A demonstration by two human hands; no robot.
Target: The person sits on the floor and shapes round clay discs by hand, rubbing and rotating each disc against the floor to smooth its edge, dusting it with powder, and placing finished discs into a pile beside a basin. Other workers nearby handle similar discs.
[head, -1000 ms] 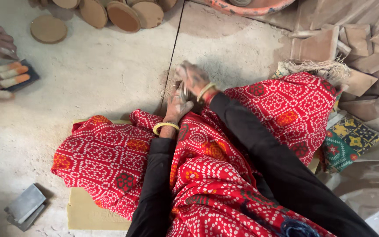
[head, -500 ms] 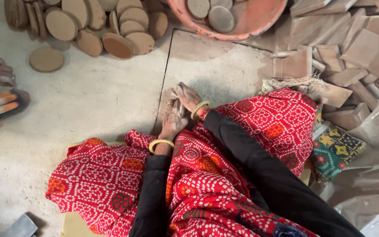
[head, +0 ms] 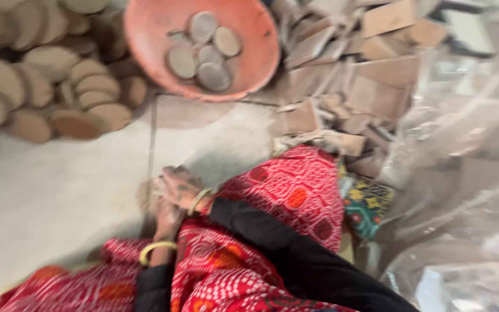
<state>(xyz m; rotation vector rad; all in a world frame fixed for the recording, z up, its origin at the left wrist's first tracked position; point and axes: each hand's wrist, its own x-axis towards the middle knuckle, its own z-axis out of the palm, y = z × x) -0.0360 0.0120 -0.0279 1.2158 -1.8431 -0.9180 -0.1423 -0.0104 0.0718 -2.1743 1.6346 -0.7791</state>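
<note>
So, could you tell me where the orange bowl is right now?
The orange bowl sits top centre of the head view, right of the stacked clay discs, left of the brick pieces.

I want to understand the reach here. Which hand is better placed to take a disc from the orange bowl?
Probably the right hand: it lies on top, slightly farther forward toward the orange bowl. The left hand sits under it. The picture is blurred, so the margin is small.

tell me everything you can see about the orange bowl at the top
The round orange bowl looks like plastic or painted metal, wide and shallow, with a scuffed, dusty inside. It sits on the floor at the top of the view, upright, its upper edge cut off. Inside lie about five flat grey-brown clay discs. Stacked tan discs lie beside its left rim.
</note>
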